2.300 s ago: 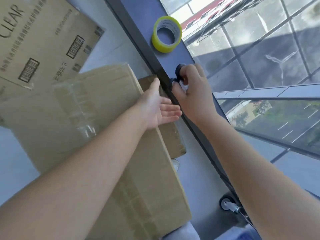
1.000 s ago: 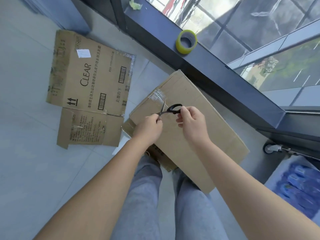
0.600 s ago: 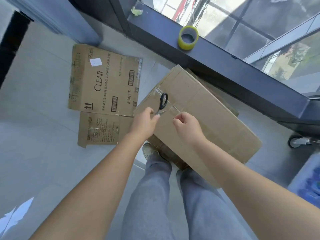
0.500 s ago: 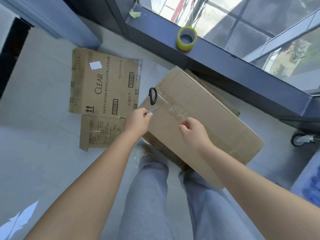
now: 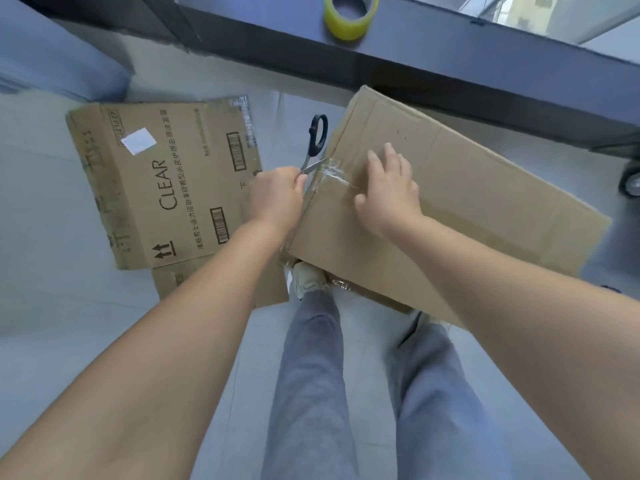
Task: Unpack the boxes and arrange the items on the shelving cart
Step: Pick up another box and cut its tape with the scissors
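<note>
- A person stands over a sealed cardboard box that rests on the grey tiled floor beside a dark window ledge, its near edge propped over their shoe.
- The left hand is curled around the blade end of a pair of scissors, the black handle loops pointing away from the body; the metal tip meets the clear tape at the box's left edge.
- The right hand lies flat on the top of the box with fingers spread and straight, just right of the crinkled tape, holding nothing.
- To the left, a flattened carton printed "CLEAR" lies on the floor, bearing barcodes, up-arrows and a small white label; one of its flaps sits under the left forearm.
- A roll of yellow tape stands on the ledge at the top of the view, well apart from the box.
- A caster wheel shows at the right edge, near the box's far corner.
- The person's legs, in grey trousers, fill the lower centre.
</note>
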Motion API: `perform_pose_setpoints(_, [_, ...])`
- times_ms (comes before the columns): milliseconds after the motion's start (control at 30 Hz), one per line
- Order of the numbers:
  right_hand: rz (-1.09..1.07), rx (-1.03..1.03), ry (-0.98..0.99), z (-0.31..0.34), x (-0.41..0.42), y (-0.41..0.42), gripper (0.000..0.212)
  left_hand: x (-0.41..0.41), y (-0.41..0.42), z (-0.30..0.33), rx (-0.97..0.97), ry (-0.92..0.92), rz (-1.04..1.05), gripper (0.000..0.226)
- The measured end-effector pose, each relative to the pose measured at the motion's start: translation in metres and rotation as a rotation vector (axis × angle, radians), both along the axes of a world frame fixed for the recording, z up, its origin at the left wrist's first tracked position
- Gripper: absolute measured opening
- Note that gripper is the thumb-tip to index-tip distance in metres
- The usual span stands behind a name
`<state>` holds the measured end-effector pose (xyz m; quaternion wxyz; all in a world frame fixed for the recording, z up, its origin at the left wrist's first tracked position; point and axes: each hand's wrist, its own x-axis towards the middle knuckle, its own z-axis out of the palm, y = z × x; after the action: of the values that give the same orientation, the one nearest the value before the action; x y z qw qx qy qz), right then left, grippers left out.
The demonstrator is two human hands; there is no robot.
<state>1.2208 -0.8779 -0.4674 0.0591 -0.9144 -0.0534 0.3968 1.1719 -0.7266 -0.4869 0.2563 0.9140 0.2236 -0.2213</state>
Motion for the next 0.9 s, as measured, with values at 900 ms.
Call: perform_pose_setpoints(900, [0.107,-0.208,0.326,-0.006,0.017,0.009,0.085,-0.022,0.005,0.008,0.256,0.135,-0.467,0.021])
